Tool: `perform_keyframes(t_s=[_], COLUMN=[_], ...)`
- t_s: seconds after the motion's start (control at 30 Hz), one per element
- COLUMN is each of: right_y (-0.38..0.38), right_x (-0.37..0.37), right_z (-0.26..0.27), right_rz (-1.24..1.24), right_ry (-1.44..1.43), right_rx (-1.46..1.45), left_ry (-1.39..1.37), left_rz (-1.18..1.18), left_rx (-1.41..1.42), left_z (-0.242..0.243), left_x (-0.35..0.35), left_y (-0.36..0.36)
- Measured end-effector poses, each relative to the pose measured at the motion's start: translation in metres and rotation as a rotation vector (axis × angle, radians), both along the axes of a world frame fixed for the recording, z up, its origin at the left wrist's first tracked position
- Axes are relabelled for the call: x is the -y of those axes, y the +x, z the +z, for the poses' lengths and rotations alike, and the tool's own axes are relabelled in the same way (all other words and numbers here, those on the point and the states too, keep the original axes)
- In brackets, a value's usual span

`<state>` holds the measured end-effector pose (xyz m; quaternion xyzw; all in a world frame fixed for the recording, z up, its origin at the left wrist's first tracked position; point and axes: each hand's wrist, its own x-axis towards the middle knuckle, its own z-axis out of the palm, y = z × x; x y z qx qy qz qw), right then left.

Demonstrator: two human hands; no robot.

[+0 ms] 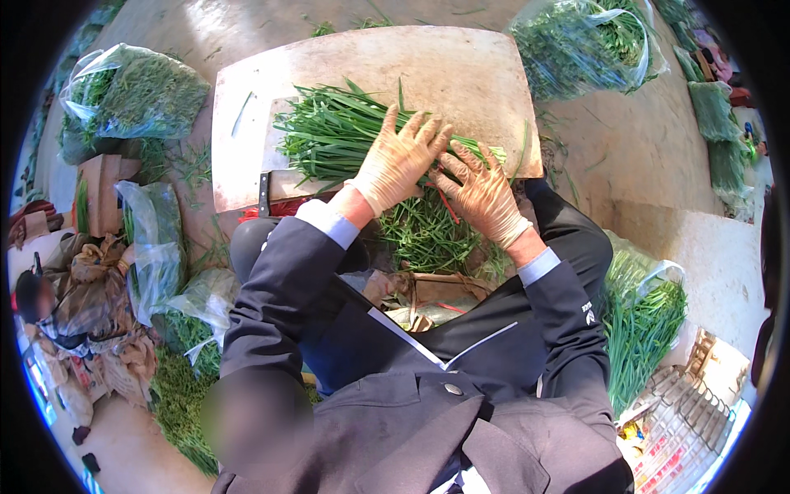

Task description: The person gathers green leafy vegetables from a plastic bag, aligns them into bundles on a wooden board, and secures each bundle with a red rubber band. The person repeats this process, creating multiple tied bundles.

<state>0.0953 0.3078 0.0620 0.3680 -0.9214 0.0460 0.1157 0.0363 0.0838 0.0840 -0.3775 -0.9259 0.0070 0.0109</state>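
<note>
A bunch of long green leaves, likely Chinese chives [333, 133], lies across a pale board [469, 68] before me. My left hand [404, 160], in a thin, stained glove, spans the bunch from above with fingers spread. Beside it, my gloved right hand [484, 191] curls over the pale stem end. A red strip [447, 200] hangs below the bunch between my hands; its upper end is hidden. On the board's near left edge rests a knife with a black handle [265, 194], its blade partly covered by leaves.
Loose green trimmings [426, 238] lie between my legs. Bagged greens stand at far left [154, 92] and far right [580, 52]. More long leaves [645, 333] are at my right, near a wire rack [685, 420]. Another person [86, 296] sits at left.
</note>
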Motion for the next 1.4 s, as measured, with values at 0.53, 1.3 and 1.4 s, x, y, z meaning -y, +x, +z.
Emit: perform_keyframes(t_s=[0.53,1.3,1.4], right_y=[-0.004,-0.035,-0.057], right_x=[0.007,0.029,0.019], right_z=[0.004,0.048,0.044], right_rz=[-0.029,-0.219,-0.138], right_ry=[-0.006,-1.084,-1.222], right_rx=[-0.051,0.897,0.869], left_ry=[0.233,0.209,0.278], left_rz=[-0.023,0.141,0.129], left_rx=[0.134,-0.152,0.078], left_z=[-0.004,-0.049,-0.036], left_x=[-0.023,-0.045,-0.033], left_y=[-0.036,-0.026,-0.035])
